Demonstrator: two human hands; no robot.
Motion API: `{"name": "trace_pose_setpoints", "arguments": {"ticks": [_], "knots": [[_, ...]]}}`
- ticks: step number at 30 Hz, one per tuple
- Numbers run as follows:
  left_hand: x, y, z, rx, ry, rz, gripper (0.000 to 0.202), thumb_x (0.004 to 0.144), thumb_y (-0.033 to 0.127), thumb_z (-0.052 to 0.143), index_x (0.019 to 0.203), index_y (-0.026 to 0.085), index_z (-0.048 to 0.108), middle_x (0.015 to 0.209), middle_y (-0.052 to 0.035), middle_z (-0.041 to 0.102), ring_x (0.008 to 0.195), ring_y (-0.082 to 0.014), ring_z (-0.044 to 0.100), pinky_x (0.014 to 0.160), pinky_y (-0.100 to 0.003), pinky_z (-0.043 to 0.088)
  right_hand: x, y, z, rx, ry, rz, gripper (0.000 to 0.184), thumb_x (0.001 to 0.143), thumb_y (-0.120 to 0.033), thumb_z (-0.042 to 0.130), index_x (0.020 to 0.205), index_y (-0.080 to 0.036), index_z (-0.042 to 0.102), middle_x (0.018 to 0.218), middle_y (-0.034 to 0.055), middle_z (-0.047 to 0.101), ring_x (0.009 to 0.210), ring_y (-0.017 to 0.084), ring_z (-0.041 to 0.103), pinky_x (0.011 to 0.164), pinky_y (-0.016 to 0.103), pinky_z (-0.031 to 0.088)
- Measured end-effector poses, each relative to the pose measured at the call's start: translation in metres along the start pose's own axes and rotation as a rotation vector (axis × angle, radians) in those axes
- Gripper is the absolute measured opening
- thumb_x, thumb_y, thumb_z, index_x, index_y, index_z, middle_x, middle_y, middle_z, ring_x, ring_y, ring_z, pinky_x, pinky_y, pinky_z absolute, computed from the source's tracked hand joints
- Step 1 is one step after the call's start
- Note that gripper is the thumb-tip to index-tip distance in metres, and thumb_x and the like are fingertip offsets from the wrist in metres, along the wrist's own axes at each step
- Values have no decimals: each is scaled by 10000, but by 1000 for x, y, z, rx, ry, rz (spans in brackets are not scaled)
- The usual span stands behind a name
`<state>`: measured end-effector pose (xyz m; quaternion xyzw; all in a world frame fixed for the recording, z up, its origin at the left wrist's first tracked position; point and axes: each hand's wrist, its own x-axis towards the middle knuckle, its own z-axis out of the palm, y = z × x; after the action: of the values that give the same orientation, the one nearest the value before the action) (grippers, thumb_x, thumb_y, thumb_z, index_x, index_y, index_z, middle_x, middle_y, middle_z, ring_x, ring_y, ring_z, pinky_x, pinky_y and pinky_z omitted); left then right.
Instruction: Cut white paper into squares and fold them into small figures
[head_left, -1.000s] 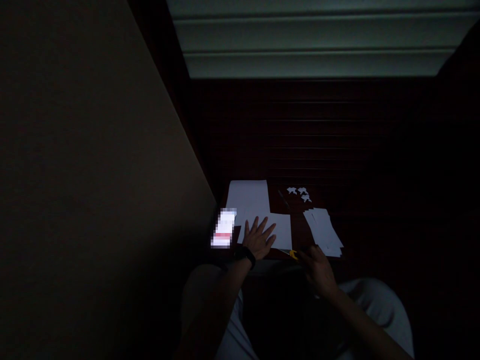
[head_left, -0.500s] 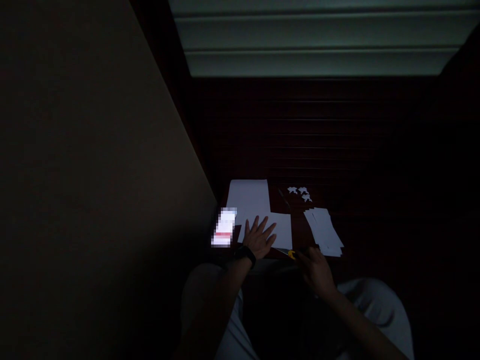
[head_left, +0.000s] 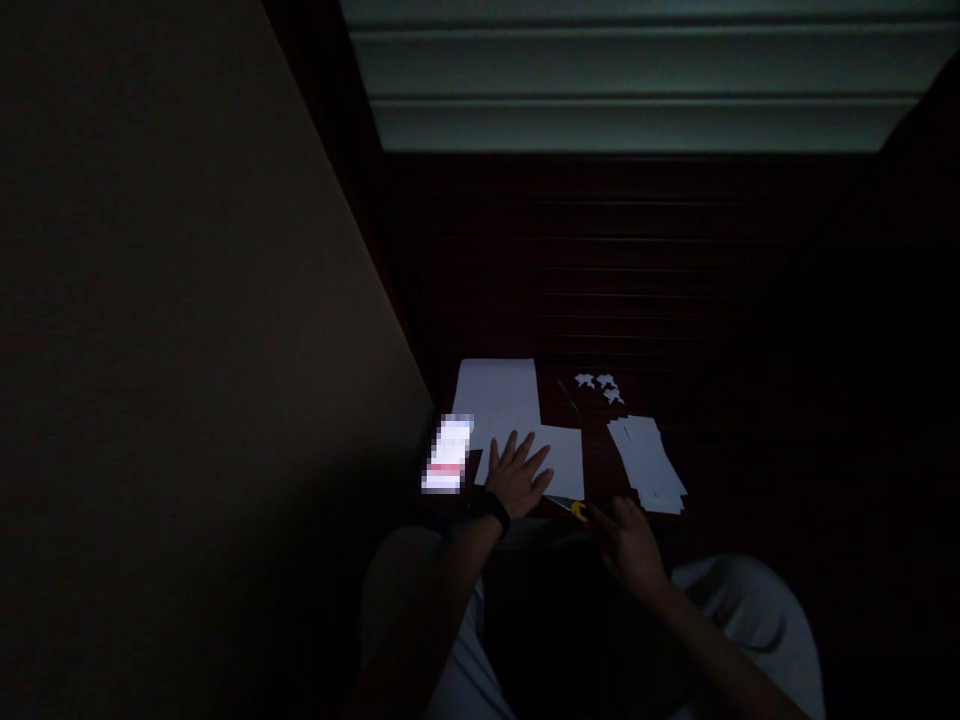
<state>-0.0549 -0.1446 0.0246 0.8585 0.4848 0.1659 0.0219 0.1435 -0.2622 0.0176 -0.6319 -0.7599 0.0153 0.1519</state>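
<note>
My left hand lies flat with its fingers spread on a white sheet of paper, pressing it to the small dark table. A yellow-handled knife is in my right hand, whose fingers are wrapped around the grip. Its thin blade points left along the sheet's near edge, close to my left hand's thumb. How far the blade reaches under or into the paper I cannot tell in the dim light.
A lit phone rests at the table's left. Behind it lies a larger white sheet. Several paper strips are stacked at right, with small paper cutouts and a thin dark tool at the back. A wall rises at left.
My right hand and the knife have shifted slightly left and toward me. My left hand and the papers stay where they were.
</note>
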Motion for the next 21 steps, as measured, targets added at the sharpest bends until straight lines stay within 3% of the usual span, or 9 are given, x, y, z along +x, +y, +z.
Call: {"name": "trace_pose_setpoints", "arguments": {"ticks": [5,10,13,21], "knots": [[3,8,-3,-100,-91,193,481,834,512,402,1225,252,502,1362,-34,414,1259,-223,343,1079,-427,185,1,-2,-3,-7,-33,3,492,752,-100,503,1224,-240,504,918,89,496,848,243,425,730,345,337],[17,17,-9,-123,-322,351,507,774,581,467,1181,287,541,1304,-6,489,1091,-218,528,905,-342,428,3,-2,-7,-3,-85,17,541,697,-63,514,1209,-240,503,997,90,492,899,250,418,774,348,331],[24,19,-14,-102,-374,387,452,768,568,496,1132,311,575,1273,7,521,1023,-228,573,835,-342,464,5,-1,-8,-7,-97,10,550,700,-54,499,1217,-241,493,998,88,493,897,245,422,785,347,327],[23,24,-20,-77,-380,401,324,828,440,489,1093,282,588,1184,-25,586,965,-232,600,778,-344,479,8,1,-8,-9,-109,-11,619,711,-68,495,1299,-244,415,1003,92,483,905,250,427,795,350,334]]}}
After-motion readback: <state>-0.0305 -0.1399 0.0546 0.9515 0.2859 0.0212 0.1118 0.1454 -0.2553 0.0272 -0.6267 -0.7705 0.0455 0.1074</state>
